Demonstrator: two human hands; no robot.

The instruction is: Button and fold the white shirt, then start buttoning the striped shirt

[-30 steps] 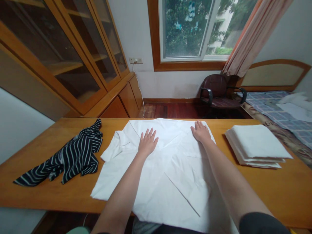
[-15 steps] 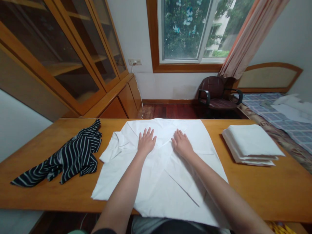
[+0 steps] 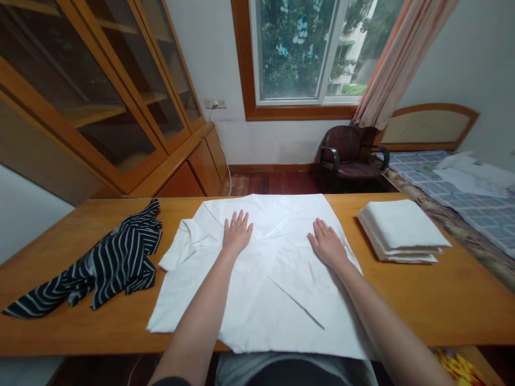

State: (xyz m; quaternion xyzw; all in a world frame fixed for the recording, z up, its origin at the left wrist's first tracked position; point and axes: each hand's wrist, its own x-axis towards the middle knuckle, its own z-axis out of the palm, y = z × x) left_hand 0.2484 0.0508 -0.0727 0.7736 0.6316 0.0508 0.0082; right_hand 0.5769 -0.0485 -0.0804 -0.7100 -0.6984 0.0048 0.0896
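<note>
White shirt (image 3: 257,303): lay spread across the middle of the desk (image 3: 446,300), from the far edge right down to the near one. Stretched out almost flat, with a short sleeve (image 3: 180,249) rumpled out to the left and soft creases across the upper body. Showed a slanting, dark-lined edge (image 3: 296,302) lower down towards the right; could not tell whether a fold or an opening. Showed no matching sleeve out to the right.

Had the left hand (image 3: 237,234) palm-down on the upper part, fingers uncurled and slightly parted, with no cloth gripped. Had the right hand (image 3: 326,241) just as flat near the right-hand side, fingers straight and closer together, likewise resting on the cloth rather than holding any.

Looked like a smoothing step, with both palms on the fabric. Seemed well advanced, apart from the rumples by the sleeve and the faint ripples between the hands. Called, as far as a next move went, for light, even pressure outwards, or else for lifted palms and a careful fingertip pinch at an edge. Risked, with a hurried pull, fresh wrinkles.

Shared the desk with a black-and-white striped garment (image 3: 120,252), loosely heaped to the left, and a stack of folded white cloths (image 3: 402,225) to the right, neither touching the shirt.
</note>
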